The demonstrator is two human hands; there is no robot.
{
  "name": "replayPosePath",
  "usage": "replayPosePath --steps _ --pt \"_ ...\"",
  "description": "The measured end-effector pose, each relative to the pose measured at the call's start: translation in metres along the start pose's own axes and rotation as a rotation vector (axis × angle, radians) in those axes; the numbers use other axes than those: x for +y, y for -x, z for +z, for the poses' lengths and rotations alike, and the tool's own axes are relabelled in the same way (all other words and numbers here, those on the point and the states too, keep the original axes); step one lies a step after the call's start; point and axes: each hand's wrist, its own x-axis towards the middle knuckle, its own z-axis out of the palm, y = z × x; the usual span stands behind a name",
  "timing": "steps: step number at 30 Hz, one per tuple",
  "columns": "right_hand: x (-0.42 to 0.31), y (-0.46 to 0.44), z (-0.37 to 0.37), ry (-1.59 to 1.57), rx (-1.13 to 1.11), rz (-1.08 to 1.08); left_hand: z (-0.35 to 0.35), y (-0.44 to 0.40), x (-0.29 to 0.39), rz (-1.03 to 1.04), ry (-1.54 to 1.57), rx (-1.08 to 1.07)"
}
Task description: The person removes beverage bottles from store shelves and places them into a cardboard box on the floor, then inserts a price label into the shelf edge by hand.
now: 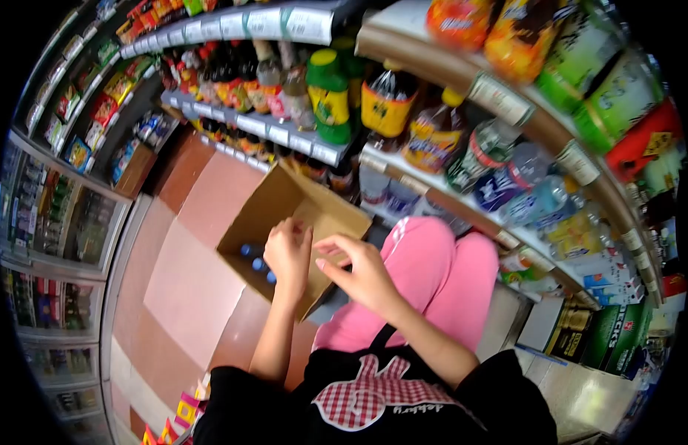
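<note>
Head view: our left hand [287, 256] curls over the carton [256, 211], pinch unclear; our right hand [362, 273] looks empty, fingers loosely spread. Blue caps [259, 264] inside, beside left fingers; carton unemptied, unclosed.

Matt brown cardboard box [252, 202]

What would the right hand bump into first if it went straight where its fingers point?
Probably the left hand, just ahead of the right hand's fingers, by the open cardboard box. Depth is hard to judge from this view, so it might slip past.
</note>
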Motion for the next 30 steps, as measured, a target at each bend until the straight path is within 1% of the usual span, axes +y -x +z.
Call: replayPosePath --steps 2,3,5,6,8,10,11,13,15,17,19,21,23,24,25,27,30 --pt "0.004 -0.002 0.000 -0.057 0.090 -0.042 -0.004 0.001 0.020 0.059 0.125 0.059" --pt "-0.031 0.006 -0.026 -0.078 0.128 -0.078 -0.031 0.000 0.066 0.085 0.183 0.085" --pt "-0.048 0.012 -0.041 -0.060 0.215 -0.167 -0.047 0.001 0.095 0.168 0.277 0.128" --pt "-0.060 0.014 -0.051 -0.035 0.238 -0.176 -0.053 -0.003 0.108 0.212 0.311 0.145" --pt "-0.074 0.020 -0.064 -0.088 0.289 -0.194 -0.072 -0.006 0.136 0.270 0.377 0.160" --pt "-0.085 0.021 -0.077 -0.106 0.350 -0.265 -0.089 -0.018 0.164 0.325 0.455 0.187" --pt "-0.091 0.026 -0.081 -0.117 0.368 -0.256 -0.094 -0.026 0.174 0.403 0.490 0.243" --pt "-0.101 0.029 -0.091 -0.125 0.402 -0.268 -0.103 -0.053 0.195 0.554 0.502 0.368" --pt "-0.110 0.036 -0.097 -0.109 0.413 -0.284 -0.116 -0.081 0.216 0.591 0.580 0.334" --pt "-0.108 0.037 -0.101 -0.119 0.419 -0.322 -0.123 -0.118 0.243 0.608 0.730 0.305" --pt "-0.112 0.041 -0.103 -0.100 0.425 -0.324 -0.122 -0.164 0.265 0.653 0.778 0.226" --pt "-0.115 0.043 -0.104 -0.104 0.428 -0.316 -0.107 -0.216 0.286 0.768 0.770 0.267" --pt "-0.116 0.044 -0.106 -0.119 0.427 -0.301 -0.097 -0.254 0.310 0.714 0.855 0.160" --pt "-0.115 0.043 -0.106 -0.106 0.425 -0.312 -0.094 -0.269 0.321 0.690 0.858 0.152" --pt "-0.117 0.043 -0.107 -0.100 0.418 -0.309 -0.086 -0.287 0.332 0.693 0.828 0.216" --pt "-0.120 0.044 -0.107 -0.088 0.407 -0.295 -0.066 -0.322 0.351 0.668 0.845 0.230" --pt "-0.121 0.042 -0.105 -0.070 0.401 -0.316 -0.053 -0.345 0.376 0.616 0.778 0.244"
